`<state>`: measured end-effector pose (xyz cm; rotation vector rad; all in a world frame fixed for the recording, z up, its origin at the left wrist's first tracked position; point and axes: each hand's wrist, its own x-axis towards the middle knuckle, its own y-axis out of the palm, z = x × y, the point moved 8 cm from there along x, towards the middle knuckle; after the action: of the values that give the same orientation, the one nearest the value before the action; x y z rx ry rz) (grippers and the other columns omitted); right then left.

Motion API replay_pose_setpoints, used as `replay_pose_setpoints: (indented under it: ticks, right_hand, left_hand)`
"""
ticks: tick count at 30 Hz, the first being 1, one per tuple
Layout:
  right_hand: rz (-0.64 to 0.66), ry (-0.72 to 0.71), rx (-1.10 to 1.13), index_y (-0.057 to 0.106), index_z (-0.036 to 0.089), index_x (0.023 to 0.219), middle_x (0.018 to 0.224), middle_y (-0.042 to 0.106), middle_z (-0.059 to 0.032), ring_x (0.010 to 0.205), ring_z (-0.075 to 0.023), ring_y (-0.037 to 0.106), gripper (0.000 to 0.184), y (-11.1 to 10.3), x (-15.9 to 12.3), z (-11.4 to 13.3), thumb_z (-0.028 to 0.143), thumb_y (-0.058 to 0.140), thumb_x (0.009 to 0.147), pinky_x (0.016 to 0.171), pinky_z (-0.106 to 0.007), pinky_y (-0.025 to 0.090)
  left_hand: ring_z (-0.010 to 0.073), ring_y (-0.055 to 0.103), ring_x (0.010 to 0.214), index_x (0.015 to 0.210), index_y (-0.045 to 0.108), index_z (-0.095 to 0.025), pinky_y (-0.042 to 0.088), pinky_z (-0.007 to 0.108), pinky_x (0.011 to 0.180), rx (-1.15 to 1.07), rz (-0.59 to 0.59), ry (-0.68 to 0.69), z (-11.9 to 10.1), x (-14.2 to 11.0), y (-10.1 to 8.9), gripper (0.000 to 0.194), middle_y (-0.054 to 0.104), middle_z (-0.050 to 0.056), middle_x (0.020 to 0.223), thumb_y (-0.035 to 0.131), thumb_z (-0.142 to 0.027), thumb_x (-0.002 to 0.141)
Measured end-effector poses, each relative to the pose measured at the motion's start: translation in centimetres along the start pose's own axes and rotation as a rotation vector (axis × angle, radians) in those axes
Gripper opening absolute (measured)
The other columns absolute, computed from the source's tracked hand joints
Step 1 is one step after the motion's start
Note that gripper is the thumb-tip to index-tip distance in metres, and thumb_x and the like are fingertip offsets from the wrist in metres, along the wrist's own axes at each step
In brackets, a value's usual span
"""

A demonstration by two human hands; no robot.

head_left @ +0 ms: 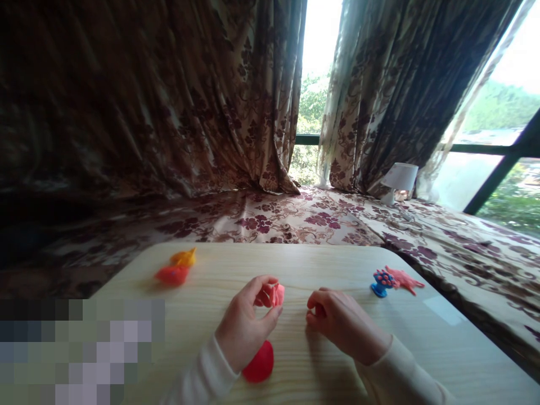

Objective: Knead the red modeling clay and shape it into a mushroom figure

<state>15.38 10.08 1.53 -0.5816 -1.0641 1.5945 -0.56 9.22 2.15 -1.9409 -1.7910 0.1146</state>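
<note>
My left hand [248, 315] pinches a small lump of pink modelling clay [277, 295] between its thumb and fingers, above the table. To its right, my right hand [337, 323] is closed, with fingers curled in and the thumb side towards the left hand. Whatever its fingertips may hold is hidden. Below the left wrist a flat red disc of clay [259, 363] lies on the wood-grain table [291, 259], partly covered by the sleeve and hand.
Orange-red clay [172, 275] and yellow clay [184, 257] lie at the table's far left. On the right stand a blue clay piece with pink dots [383, 281] and a flat pink clay piece [404, 280]. Behind are a flowered cloth, curtains [236, 101] and a white lamp [400, 177].
</note>
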Motion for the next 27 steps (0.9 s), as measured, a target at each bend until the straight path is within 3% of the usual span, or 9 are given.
replay_pose_setpoints:
  ticks: [3, 6, 11, 16, 19, 23, 27]
  right_hand:
    - [-0.065, -0.044, 0.066, 0.062, 0.018, 0.071, 0.066, 0.059, -0.0015, 0.058, -0.0145, 0.054, 0.011, -1.0, 0.1, 1.0, 0.016, 0.054, 0.077, 0.056, -0.026, 0.039]
    - [-0.136, -0.099, 0.195, 0.059, 0.019, 0.091, 0.080, 0.062, -0.0020, 0.064, -0.0124, 0.058, 0.014, -1.5, 0.1, 2.5, 0.021, 0.046, 0.086, 0.060, -0.024, 0.046]
    - [-0.181, -0.181, 0.604, 0.057, 0.021, 0.106, 0.099, 0.063, -0.0045, 0.073, -0.0128, 0.062, 0.023, -1.3, -0.3, 3.9, 0.018, 0.053, 0.083, 0.064, -0.025, 0.053]
    - [-0.105, -0.329, 0.468, 0.053, 0.026, 0.120, 0.112, 0.056, -0.0056, 0.083, -0.0142, 0.058, 0.043, -1.3, -1.0, 5.9, 0.012, 0.056, 0.080, 0.069, -0.026, 0.051]
    - [-0.082, -0.362, 0.414, 0.055, 0.026, 0.118, 0.099, 0.058, -0.0041, 0.082, -0.0142, 0.057, 0.035, -1.7, -1.1, 6.2, 0.018, 0.054, 0.085, 0.069, -0.025, 0.048]
    - [-0.210, -0.273, 0.309, 0.063, 0.018, 0.094, 0.078, 0.057, -0.0022, 0.065, -0.0122, 0.052, 0.016, -3.5, -0.7, 4.1, 0.026, 0.049, 0.090, 0.060, -0.024, 0.043]
    - [-0.142, -0.208, 0.128, 0.063, 0.018, 0.079, 0.071, 0.055, -0.0013, 0.061, -0.0125, 0.050, 0.023, -3.6, -0.3, 2.3, 0.027, 0.045, 0.091, 0.057, -0.025, 0.039]
  left_hand:
    - [0.0157, 0.063, 0.076, 0.093, 0.053, -0.018, 0.052, 0.029, 0.076, -0.020, -0.002, -0.011, -0.1, 0.0, -0.1, 0.023, 0.064, 0.003, 0.084, 0.059, -0.017, 0.071]
    - [0.0160, 0.063, 0.079, 0.093, 0.056, -0.019, 0.051, 0.029, 0.078, -0.040, 0.021, -0.005, -0.4, -0.1, 0.0, 0.022, 0.065, 0.003, 0.086, 0.058, -0.016, 0.071]
    - [0.0178, 0.062, 0.086, 0.097, 0.063, -0.020, 0.049, 0.029, 0.081, -0.120, 0.075, -0.007, -0.8, -0.2, 0.3, 0.025, 0.065, 0.004, 0.095, 0.059, -0.018, 0.073]
    - [0.0186, 0.065, 0.084, 0.096, 0.058, -0.017, 0.051, 0.032, 0.080, -0.403, 0.163, -0.131, -0.2, -0.3, 1.1, 0.025, 0.069, 0.006, 0.089, 0.062, -0.029, 0.075]
    - [0.0176, 0.064, 0.080, 0.092, 0.062, -0.015, 0.051, 0.030, 0.077, -0.461, 0.191, -0.164, -0.3, -0.3, 1.2, 0.024, 0.070, 0.005, 0.084, 0.064, -0.031, 0.073]
    - [0.0113, 0.059, 0.067, 0.088, 0.065, -0.015, 0.048, 0.023, 0.066, -0.451, 0.043, -0.212, 0.4, 0.1, -0.5, 0.023, 0.067, 0.002, 0.078, 0.064, -0.032, 0.073]
    - [0.0082, 0.057, 0.061, 0.086, 0.065, -0.014, 0.047, 0.020, 0.062, -0.471, -0.069, -0.268, 1.6, 0.5, -1.7, 0.024, 0.064, -0.001, 0.072, 0.065, -0.033, 0.071]
